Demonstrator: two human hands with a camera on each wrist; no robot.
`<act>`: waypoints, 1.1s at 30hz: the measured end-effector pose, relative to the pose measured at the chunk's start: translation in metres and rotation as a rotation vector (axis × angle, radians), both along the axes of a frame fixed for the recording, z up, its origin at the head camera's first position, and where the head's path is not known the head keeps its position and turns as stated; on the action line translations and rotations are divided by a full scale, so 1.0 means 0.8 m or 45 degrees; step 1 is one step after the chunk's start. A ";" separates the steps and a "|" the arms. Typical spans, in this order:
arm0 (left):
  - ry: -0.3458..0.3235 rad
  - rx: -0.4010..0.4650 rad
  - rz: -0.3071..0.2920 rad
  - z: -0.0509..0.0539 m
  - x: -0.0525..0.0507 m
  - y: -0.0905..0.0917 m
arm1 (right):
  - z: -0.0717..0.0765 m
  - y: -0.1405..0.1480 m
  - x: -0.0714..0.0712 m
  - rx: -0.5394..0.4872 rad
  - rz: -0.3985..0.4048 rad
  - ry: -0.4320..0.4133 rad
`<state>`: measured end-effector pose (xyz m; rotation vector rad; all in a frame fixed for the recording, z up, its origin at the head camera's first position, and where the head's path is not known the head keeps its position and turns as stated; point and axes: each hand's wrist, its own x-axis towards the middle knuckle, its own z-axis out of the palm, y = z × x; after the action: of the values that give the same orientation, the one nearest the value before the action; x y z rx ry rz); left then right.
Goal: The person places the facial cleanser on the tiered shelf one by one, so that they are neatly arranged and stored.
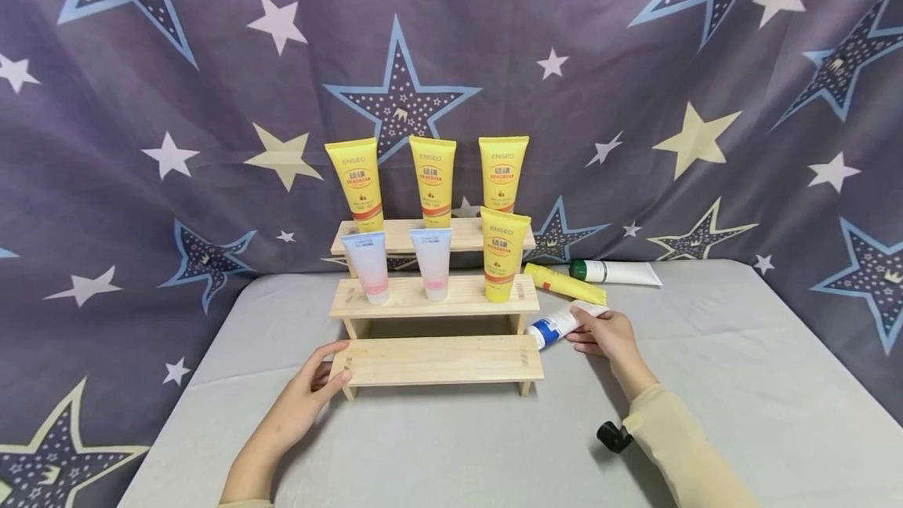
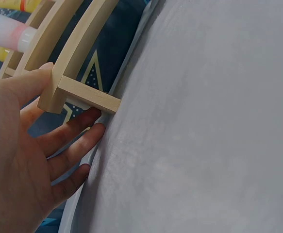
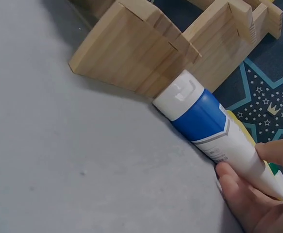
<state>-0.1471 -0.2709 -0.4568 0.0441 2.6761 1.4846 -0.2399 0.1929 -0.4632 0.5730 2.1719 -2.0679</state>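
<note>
A three-tier wooden display stand (image 1: 437, 357) stands on the cloth-covered table. My left hand (image 1: 308, 390) holds the left end of its lowest tier, thumb on top; in the left wrist view the other fingers of that hand (image 2: 49, 145) spread beside the stand's leg. Right of the stand, my right hand (image 1: 612, 339) pinches a white-and-blue squeeze tube (image 1: 553, 325) near its flat end. This tube (image 3: 211, 126) lies tilted, its white cap close to the stand's side; whether they touch I cannot tell. On the middle tier stand two pale pink-blue tubes (image 1: 432, 261) and a yellow tube (image 1: 502, 257).
Three yellow tubes (image 1: 433, 179) stand on the top tier. Behind my right hand lie another yellow tube (image 1: 564, 284) and a white tube with a green cap (image 1: 621, 272). A black object (image 1: 614, 437) sits by the right sleeve. A star-patterned curtain (image 1: 600, 38) hangs behind.
</note>
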 end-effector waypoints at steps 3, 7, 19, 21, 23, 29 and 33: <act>0.005 -0.008 0.000 0.001 0.000 0.001 | 0.001 0.000 0.002 -0.019 -0.003 0.005; 0.004 -0.011 0.000 0.002 0.000 0.001 | 0.002 -0.002 0.003 -0.024 -0.008 0.018; -0.006 -0.010 0.011 0.002 0.001 0.001 | 0.004 -0.006 0.024 -0.162 -0.083 0.100; -0.006 -0.007 0.011 0.002 0.001 0.001 | 0.008 -0.008 0.028 -0.190 -0.107 0.171; -0.008 -0.009 0.011 0.002 0.001 0.002 | 0.012 -0.009 0.032 -0.178 -0.137 0.279; -0.011 -0.009 0.009 0.003 0.001 0.002 | 0.028 -0.015 0.045 -0.024 -0.258 0.587; -0.013 -0.006 0.013 0.003 0.001 0.002 | 0.041 -0.022 0.059 -0.006 -0.280 0.753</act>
<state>-0.1464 -0.2694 -0.4548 0.0229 2.6754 1.4775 -0.1927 0.1750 -0.4304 0.2179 2.4844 -2.6252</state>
